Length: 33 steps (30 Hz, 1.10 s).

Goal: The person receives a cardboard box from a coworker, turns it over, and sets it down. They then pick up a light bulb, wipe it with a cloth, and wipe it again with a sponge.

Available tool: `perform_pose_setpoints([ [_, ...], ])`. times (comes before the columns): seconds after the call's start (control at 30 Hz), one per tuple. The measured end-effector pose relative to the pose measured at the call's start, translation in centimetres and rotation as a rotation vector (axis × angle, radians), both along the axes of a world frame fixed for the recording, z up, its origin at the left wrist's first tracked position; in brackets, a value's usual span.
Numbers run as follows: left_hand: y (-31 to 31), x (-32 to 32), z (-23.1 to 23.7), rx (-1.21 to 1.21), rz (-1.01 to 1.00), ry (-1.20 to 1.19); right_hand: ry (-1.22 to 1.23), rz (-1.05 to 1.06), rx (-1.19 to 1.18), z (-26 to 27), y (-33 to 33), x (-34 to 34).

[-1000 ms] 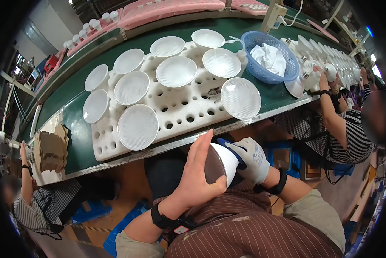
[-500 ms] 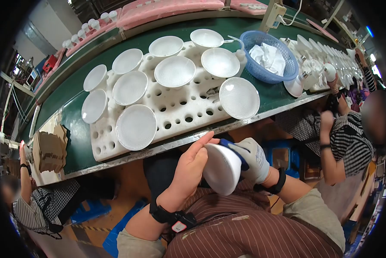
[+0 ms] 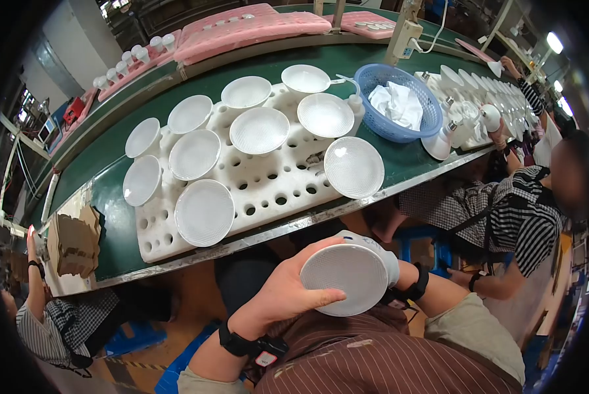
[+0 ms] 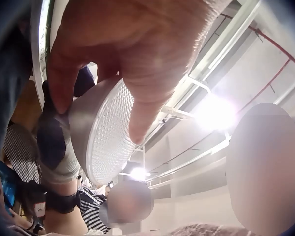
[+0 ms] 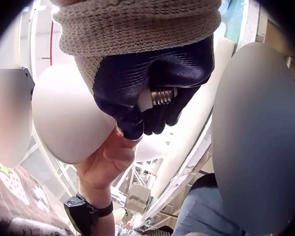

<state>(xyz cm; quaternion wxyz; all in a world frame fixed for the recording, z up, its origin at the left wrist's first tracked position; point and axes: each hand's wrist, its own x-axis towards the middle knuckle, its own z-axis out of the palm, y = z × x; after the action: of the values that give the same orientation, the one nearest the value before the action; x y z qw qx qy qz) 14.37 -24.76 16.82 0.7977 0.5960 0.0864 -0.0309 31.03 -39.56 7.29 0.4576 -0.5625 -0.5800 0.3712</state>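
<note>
A large white reflector bulb (image 3: pixel 344 279) is held over the lap, its textured round face turned up toward the head camera. My bare left hand (image 3: pixel 281 289) grips its left side, thumb lying over the face and fingers behind the rim. Behind the bulb, my gloved right hand (image 3: pixel 373 248) is mostly hidden in the head view. The right wrist view shows the dark-coated glove (image 5: pixel 152 73) curled round the bulb's neck, with the metal screw base (image 5: pixel 163 96) poking out between the fingers. The left wrist view catches the bulb's dimpled face (image 4: pixel 110 137) from the side.
Several similar bulbs (image 3: pixel 204 213) stand face up in a white holed foam tray (image 3: pixel 261 200) on the green bench (image 3: pixel 114 243). A blue basket (image 3: pixel 409 134) holds white cloth. Cardboard pieces (image 3: pixel 74 243) lie left. People sit at both sides.
The bulb has turned from nearly edge-on to face up. My left hand has gone from straight fingers alongside the face to gripping the rim, thumb across it. The head view has shifted slightly.
</note>
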Motion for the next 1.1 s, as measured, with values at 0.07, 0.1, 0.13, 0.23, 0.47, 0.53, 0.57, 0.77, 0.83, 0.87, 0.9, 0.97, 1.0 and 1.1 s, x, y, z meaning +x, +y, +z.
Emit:
perform_pose_setpoints([
  [0.07,-0.2,0.0,0.6,0.045,-0.009,0.037,-0.010,-0.002,0.011,0.4,-0.1,-0.3],
  [0.1,-0.3,-0.1,0.6,0.043,-0.009,0.038,-0.020,-0.003,0.025,0.8,-0.1,-0.4],
  [0.13,-0.4,-0.1,0.5,0.052,-0.006,0.026,-0.031,-0.005,0.039,1.3,-0.2,-0.4],
  [0.23,-0.7,-0.1,0.4,0.048,-0.004,0.007,-0.062,-0.011,0.077,3.1,-0.4,-0.5],
  [0.47,-1.3,-0.7,-0.9,0.102,0.167,-0.063,-0.536,-0.204,0.267,6.1,0.7,-0.5],
  [0.53,-1.2,-0.9,-1.6,0.188,0.206,-0.072,-0.639,-0.310,0.337,7.2,1.1,-0.8],
  [0.57,-1.2,-1.0,-1.7,0.215,0.231,-0.045,-0.717,-0.350,0.342,7.2,1.2,-0.6],
  [0.77,-1.3,-1.2,-2.5,0.034,0.267,0.017,-0.933,-0.444,0.347,6.4,1.2,-0.5],
  [0.83,-1.1,-1.1,-2.6,0.074,0.271,-0.030,-0.941,-0.439,0.346,6.2,1.0,-0.5],
  [0.87,-1.0,-1.1,-2.7,0.073,0.272,-0.027,-0.956,-0.437,0.349,6.1,1.0,-0.5],
  [0.9,-1.0,-1.0,-2.8,0.067,0.267,-0.030,-0.954,-0.436,0.349,6.1,1.0,-0.5],
  [0.97,-1.1,-1.0,-3.0,0.061,0.264,-0.032,-0.947,-0.427,0.363,6.3,1.1,-0.6],
  [1.0,-1.3,-0.9,-3.0,-0.036,0.273,-0.042,-0.945,-0.425,0.366,6.6,1.0,-0.5],
  [1.1,-1.8,-0.4,-3.9,-0.053,0.342,-0.023,-1.016,-0.402,0.310,7.2,0.9,-0.8],
])
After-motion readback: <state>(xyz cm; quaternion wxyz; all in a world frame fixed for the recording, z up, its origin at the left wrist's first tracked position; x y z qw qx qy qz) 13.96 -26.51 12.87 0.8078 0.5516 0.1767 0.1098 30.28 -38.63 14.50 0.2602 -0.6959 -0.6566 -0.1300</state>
